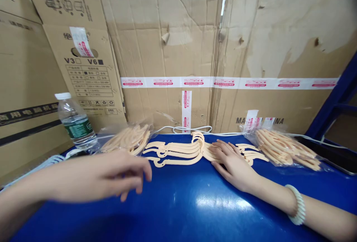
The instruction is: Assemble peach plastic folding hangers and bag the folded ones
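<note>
A stack of cream plastic clothes hangers (178, 149) lies on the blue table, hooks bunched together and pointing to the back. My right hand (232, 164) rests on the right half of the stack, fingers stretched out and laid over it, covering part of the hangers. Left of the stack, my left hand (119, 177) is held over the table, slightly blurred. Its fingers are loosely bent and apart, with nothing visible in them. Behind that hand sits a clear plastic bag of cream hangers (129, 139). Another bagged bundle of hangers (284, 149) lies to the right of my right hand.
A water bottle (76, 123) with a white cap stands at the left, near pale blue hangers (46, 165). Cardboard (167, 56) walls the back. A white cable (192, 128) runs along its foot. A dark flat device (337, 158) lies at the far right.
</note>
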A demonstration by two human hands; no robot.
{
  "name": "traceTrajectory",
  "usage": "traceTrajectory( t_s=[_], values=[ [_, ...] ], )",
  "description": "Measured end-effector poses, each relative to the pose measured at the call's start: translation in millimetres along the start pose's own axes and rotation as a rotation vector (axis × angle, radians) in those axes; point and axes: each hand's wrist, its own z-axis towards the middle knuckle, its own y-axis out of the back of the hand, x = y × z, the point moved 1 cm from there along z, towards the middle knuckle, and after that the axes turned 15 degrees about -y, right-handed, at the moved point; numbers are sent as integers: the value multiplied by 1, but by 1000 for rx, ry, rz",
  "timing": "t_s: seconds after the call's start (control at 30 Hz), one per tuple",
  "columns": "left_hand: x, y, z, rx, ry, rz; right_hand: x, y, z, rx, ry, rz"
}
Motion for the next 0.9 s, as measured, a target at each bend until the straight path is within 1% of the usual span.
traceTrajectory(
  t_s=[0.07, 0.1, 0.17, 0.23, 0.3, 0.37, 0.43, 0.5, 0.57, 0.63, 0.67, 0.7, 0.77, 0.83, 0.9],
  values=[
    [5, 13, 26, 28, 0, -9, 1, 2, 0, -10, 9, 8],
    [7, 17, 38, 56, -8, -12, 2, 2, 0, -15, 13, 13],
    [11, 21, 58, 73, -17, -12, 3, 4, 0, -23, 24, 21],
    [13, 17, 71, 95, -28, -11, 4, 6, 1, -30, 34, 26],
    [11, 5, 76, 119, -56, -8, 5, 7, 0, -36, 44, 28],
    [8, -17, 77, 86, -111, 22, 6, 9, 0, -44, 51, 29],
    [7, -43, 73, 7, -278, 139, 6, 11, -1, -54, 49, 32],
    [12, -69, 66, -65, -452, 273, 6, 12, -1, -65, 39, 38],
    [24, -89, 60, -162, -486, 337, 6, 14, -2, -74, 25, 48],
    [37, -102, 57, -277, -532, 317, 5, 14, -2, -78, 14, 58],
    [42, -107, 55, -370, -570, 306, 5, 15, -1, -79, 10, 65],
    [47, -110, 55, -426, -587, 291, 5, 15, -1, -78, 7, 73],
    [52, -113, 54, -486, -609, 268, 5, 16, 0, -76, 5, 92],
    [52, -110, 53, -465, -614, 248, 5, 16, 0, -79, 1, 110],
    [50, -105, 51, -407, -611, 230, 6, 17, 0, -87, -8, 123]
  ],
)
